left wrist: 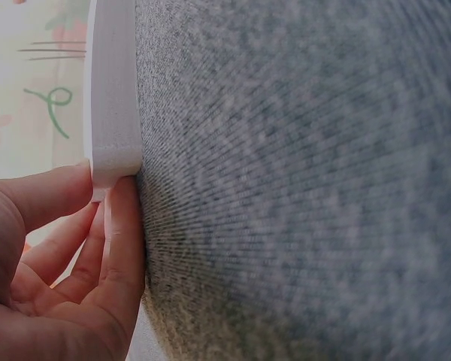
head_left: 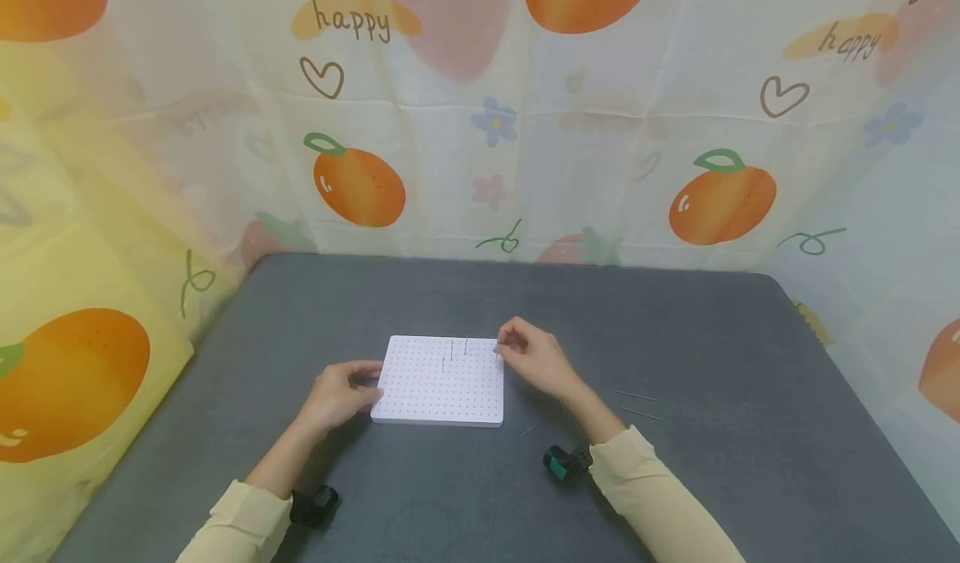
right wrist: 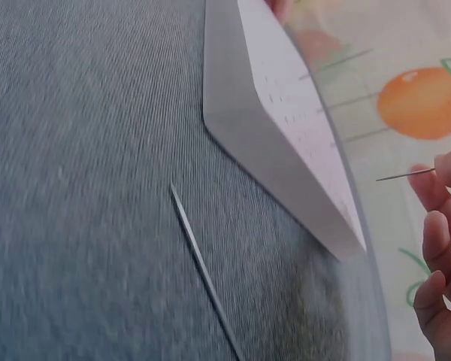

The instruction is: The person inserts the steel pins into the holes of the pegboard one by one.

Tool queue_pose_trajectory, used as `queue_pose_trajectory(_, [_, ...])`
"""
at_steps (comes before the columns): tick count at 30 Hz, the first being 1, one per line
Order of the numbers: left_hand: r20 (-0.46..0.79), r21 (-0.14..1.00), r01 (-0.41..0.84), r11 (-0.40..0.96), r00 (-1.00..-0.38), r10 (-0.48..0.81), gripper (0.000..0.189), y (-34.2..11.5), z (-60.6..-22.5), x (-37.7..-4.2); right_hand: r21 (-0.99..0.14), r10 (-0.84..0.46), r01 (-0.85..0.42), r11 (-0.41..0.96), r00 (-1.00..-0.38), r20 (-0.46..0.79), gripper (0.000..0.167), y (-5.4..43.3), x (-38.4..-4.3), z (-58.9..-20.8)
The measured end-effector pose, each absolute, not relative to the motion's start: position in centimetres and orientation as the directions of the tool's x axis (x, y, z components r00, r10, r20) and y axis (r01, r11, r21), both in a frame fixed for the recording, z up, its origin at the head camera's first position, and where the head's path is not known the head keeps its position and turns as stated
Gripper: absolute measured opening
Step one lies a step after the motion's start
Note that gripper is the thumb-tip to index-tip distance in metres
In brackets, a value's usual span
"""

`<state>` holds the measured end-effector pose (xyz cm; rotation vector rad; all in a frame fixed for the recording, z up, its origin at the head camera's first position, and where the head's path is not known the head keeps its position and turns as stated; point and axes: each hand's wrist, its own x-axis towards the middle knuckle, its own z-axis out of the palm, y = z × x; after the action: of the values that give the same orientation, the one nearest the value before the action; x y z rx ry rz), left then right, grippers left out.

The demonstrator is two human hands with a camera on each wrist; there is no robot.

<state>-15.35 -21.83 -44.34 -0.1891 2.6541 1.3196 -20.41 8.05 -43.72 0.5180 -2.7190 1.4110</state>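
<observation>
A white perforated board (head_left: 427, 400) lies on the table, with three thin metal needles (head_left: 452, 350) standing upright in its far half. My left hand (head_left: 333, 396) holds the board's left edge; in the left wrist view the thumb (left wrist: 56, 194) is on the top face and a finger (left wrist: 125, 233) is against the edge near the table. Over the board's far right corner, my right hand (head_left: 532, 354) pinches another needle (right wrist: 398, 177) between thumb and index finger. Its tip points toward the board and is apart from it in the right wrist view.
One loose needle (head_left: 529, 429) lies on the grey table (head_left: 450, 496) near the board's front right corner. Two more needles (head_left: 637, 395) lie farther right, beyond the right forearm. A fruit-patterned cloth (head_left: 570, 171) hangs behind the table.
</observation>
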Motion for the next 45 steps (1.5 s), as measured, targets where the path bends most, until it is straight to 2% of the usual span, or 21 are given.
queue_pose_trajectory(20, [-0.192,0.78,-0.172,0.602,-0.981,-0.032,0.044,-21.7,-44.4,-15.3,-0.73,-0.274,-0.415,0.543,-0.909,0.313,0.007,4.0,-20.0,-44.0])
queue_pose_trajectory(30, [-0.2,0.777,-0.182,0.603,-0.979,-0.037,0.044,-21.7,-44.4,-15.3,-0.685,-0.274,-0.401,0.608,-0.916,0.294,0.004,3.2,-20.1,-44.9])
queue_pose_trajectory(45, [-0.202,0.79,-0.182,0.586,-0.979,-0.032,0.045,-21.8,-44.3,-15.3,-0.681,-0.274,-0.395,0.616,-0.919,0.285,0.003,2.7,-20.1,-45.0])
